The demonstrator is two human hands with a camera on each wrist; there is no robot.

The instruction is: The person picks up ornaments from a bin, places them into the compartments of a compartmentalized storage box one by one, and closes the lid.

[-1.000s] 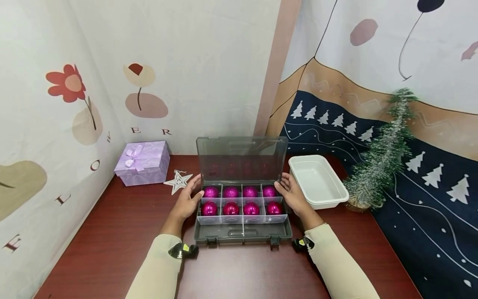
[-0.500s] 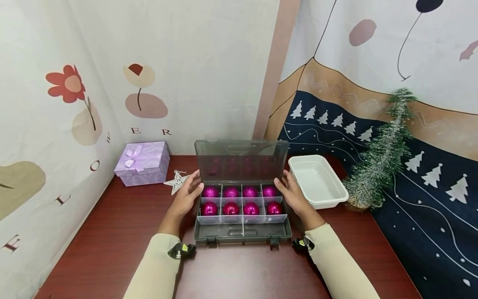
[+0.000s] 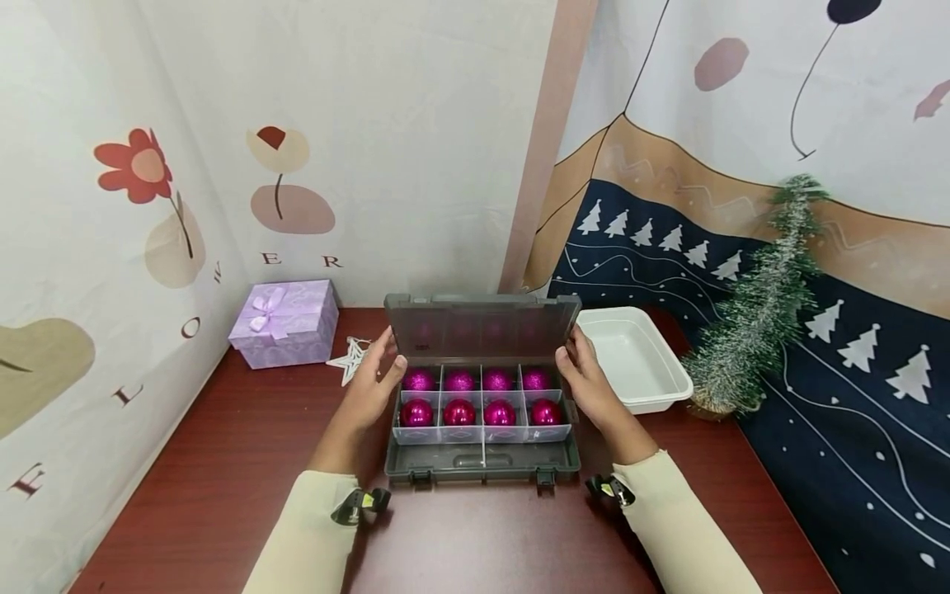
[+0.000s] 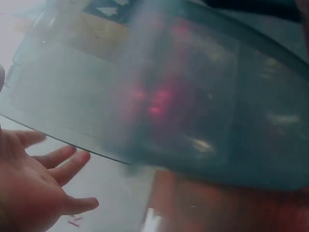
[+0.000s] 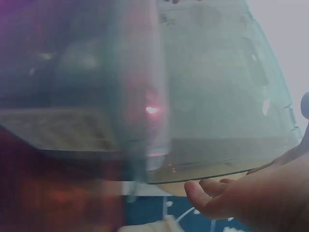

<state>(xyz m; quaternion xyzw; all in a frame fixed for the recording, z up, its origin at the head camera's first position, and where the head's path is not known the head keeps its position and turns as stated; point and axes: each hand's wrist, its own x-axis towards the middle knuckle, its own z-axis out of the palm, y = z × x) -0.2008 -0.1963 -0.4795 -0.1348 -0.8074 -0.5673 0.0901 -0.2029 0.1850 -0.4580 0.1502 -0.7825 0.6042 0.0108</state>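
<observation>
A grey see-through divided case (image 3: 445,476) lies on the table, its hinged lid (image 3: 482,326) raised and leaning toward me. Several pink Christmas baubles (image 3: 459,412) fill two rows of compartments, glittery at the back and shiny in front. The front compartments hold no baubles. At the lid's left edge my left hand (image 3: 369,386) has its fingers extended; the left wrist view shows those fingers (image 4: 70,166) spread along the edge. My right hand (image 3: 591,388) is at the opposite edge, its fingertips (image 5: 194,192) right by it in the right wrist view.
A white plastic tub (image 3: 671,402) stands right of the case, with a frosted small Christmas tree (image 3: 764,322) beyond it. Left of the case are a white star ornament (image 3: 347,360) and a lilac gift box (image 3: 285,326). Printed cloth hangs behind the table (image 3: 475,544).
The lid has tipped forward from nearly upright toward me. Both hands have stayed at its sides, the right shifting slightly outward. The case base and baubles have not moved.
</observation>
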